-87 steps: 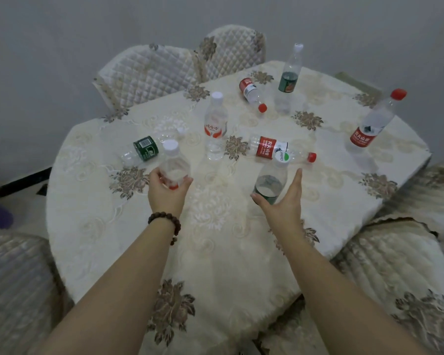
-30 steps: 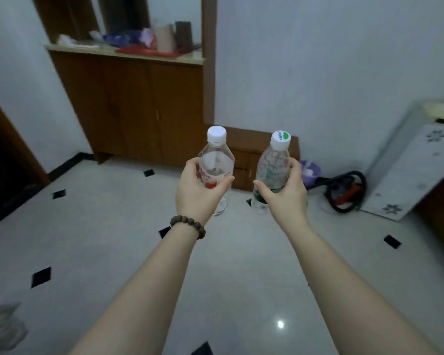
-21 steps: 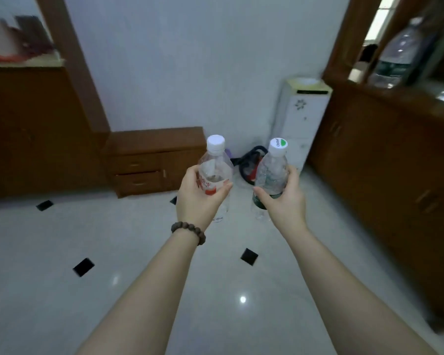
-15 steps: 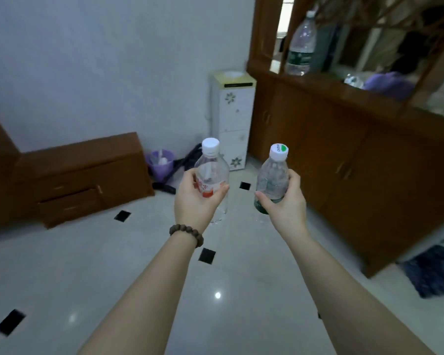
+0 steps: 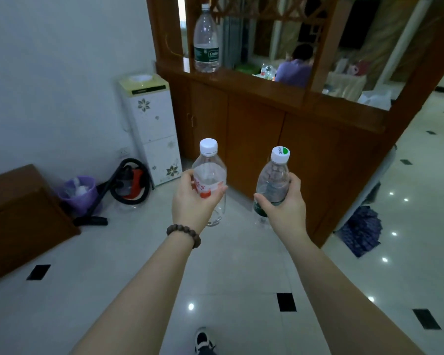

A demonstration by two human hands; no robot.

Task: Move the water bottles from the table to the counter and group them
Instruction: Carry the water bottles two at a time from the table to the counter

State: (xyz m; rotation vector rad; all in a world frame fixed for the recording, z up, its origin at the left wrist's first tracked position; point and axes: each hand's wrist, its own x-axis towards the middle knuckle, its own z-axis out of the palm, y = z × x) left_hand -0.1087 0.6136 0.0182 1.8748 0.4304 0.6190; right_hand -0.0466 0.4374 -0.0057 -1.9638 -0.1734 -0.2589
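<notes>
So, only the head camera here. Both hands are full: the left hand (image 5: 194,201) has its grip wrapped around the red-label bottle (image 5: 210,180), and the right hand (image 5: 283,203) has its grip wrapped around the green-label bottle (image 5: 273,184). Both bottles stand roughly upright, caps up, the right one leaning a bit; they're side by side but apart, out in front over the floor (image 5: 228,265).

What matters for the next move: the desk (image 5: 241,80), that wooden ledge on top of the brown cabinets, sits ahead and up and slightly to the right of both hands, well apart from them. One big bottle (image 5: 206,37) already stands upright near its left end. I'd guess that's the spot to group at. The left hand looks more in line with it; the right hand lines up with bare ledge further right.

Next, I think it's a walk-up, then a lift, since the ledge looks higher than both caps.
</notes>
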